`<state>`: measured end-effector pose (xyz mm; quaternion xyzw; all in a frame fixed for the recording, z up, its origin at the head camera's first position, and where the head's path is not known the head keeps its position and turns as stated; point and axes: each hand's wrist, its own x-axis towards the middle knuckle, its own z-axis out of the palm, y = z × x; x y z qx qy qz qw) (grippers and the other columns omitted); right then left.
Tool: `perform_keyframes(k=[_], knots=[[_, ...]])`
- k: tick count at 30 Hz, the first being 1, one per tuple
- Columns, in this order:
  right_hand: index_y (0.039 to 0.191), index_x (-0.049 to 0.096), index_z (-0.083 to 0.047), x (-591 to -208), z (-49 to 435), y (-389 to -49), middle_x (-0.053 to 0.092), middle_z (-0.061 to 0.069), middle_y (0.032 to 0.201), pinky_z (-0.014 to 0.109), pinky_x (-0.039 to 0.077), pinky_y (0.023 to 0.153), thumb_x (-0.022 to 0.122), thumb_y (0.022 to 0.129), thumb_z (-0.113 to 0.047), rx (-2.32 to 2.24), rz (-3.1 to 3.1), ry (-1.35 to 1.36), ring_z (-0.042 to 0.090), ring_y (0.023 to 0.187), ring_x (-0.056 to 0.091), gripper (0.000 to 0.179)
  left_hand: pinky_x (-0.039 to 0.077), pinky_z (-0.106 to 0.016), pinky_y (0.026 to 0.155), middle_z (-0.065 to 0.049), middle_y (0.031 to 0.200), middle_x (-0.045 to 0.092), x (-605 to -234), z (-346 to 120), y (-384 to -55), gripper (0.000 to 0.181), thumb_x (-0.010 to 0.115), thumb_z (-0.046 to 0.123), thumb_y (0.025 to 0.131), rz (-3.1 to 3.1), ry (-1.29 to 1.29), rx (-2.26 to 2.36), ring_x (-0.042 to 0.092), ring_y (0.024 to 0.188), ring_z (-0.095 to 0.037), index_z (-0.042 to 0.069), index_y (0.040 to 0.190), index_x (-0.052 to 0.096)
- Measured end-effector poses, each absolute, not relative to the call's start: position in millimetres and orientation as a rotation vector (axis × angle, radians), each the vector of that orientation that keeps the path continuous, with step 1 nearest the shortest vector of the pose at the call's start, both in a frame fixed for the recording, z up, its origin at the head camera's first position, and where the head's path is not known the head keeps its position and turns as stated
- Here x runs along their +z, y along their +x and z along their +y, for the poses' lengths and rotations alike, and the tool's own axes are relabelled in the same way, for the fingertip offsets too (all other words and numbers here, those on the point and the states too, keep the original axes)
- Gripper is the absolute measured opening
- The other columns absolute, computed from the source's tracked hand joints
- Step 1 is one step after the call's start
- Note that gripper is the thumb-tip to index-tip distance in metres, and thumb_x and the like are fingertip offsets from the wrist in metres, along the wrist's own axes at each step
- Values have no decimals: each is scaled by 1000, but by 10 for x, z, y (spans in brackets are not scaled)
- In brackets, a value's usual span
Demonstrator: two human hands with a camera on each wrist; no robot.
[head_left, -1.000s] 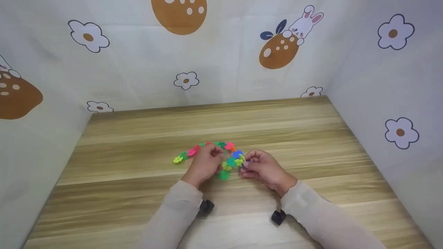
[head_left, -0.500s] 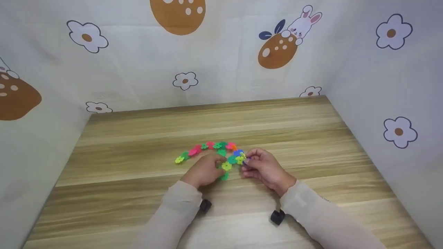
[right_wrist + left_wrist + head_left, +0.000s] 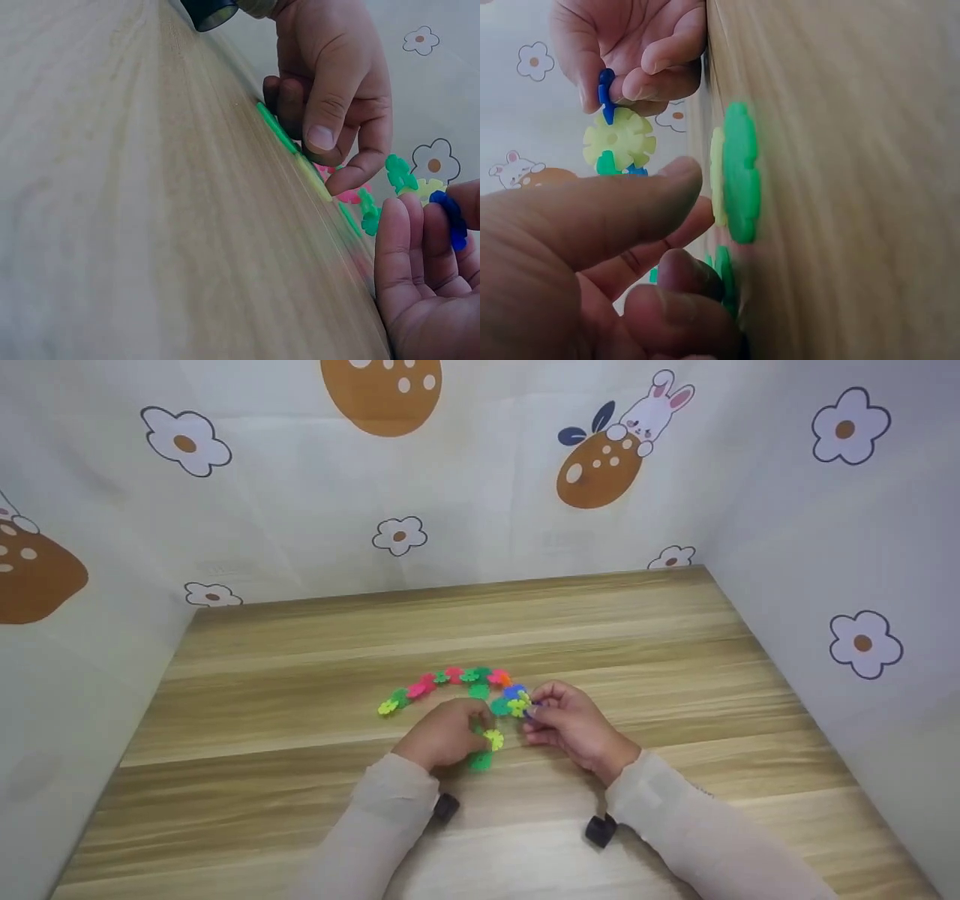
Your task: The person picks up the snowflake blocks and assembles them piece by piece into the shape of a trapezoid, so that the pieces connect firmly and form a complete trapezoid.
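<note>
An arched chain of flower-shaped snowflake discs point(image 3: 453, 675) in yellow, green, pink, orange and blue spans the table between the hands. At its right end, my right hand point(image 3: 576, 725) pinches a blue disc point(image 3: 606, 96) between thumb and fingers; a yellow disc point(image 3: 620, 139) joins onto it. My left hand point(image 3: 448, 733) is low over the table, thumb and index finger apart. Its index fingertip touches or nearly touches a loose yellow disc point(image 3: 493, 739). A loose green disc point(image 3: 481, 760) lies against that yellow one, closer to the person.
Another green disc point(image 3: 478, 691) lies just inside the arch. The wooden table point(image 3: 300, 810) meets pale patterned cloth point(image 3: 480, 472) at the back and sides. Black wrist cameras point(image 3: 601, 831) hang below the sleeves.
My left hand has come down from over the chain, uncovering its middle. The loose yellow and green discs have slid toward the person. My right hand has stayed on the blue disc.
</note>
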<state>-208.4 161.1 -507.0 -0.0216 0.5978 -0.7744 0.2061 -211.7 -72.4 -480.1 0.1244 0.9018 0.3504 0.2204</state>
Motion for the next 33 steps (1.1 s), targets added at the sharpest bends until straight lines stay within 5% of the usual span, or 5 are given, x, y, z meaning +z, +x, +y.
perform_keyframes(k=[18, 33], knots=[[108, 53, -5, -5064, 1622, -2085, 65, 4, 87, 34, 65, 76, 59, 100, 3, -2157, 1658, -58, 14, 77, 69, 13, 48, -36, 74, -1, 93, 63, -4752, -650, -2050, 17, 78, 12, 91, 2500, 333, 873, 57, 83, -20, 14, 96, 62], [109, 53, -4, -5052, 1615, -2078, 64, 3, 88, 36, 65, 75, 54, 99, 4, -2184, 1662, -24, 15, 75, 68, 13, 50, -37, 84, -5, 104, 61, -4697, -783, -2161, 12, 64, 6, 99, 2549, 233, 1341, 57, 96, -23, 12, 109, 62]])
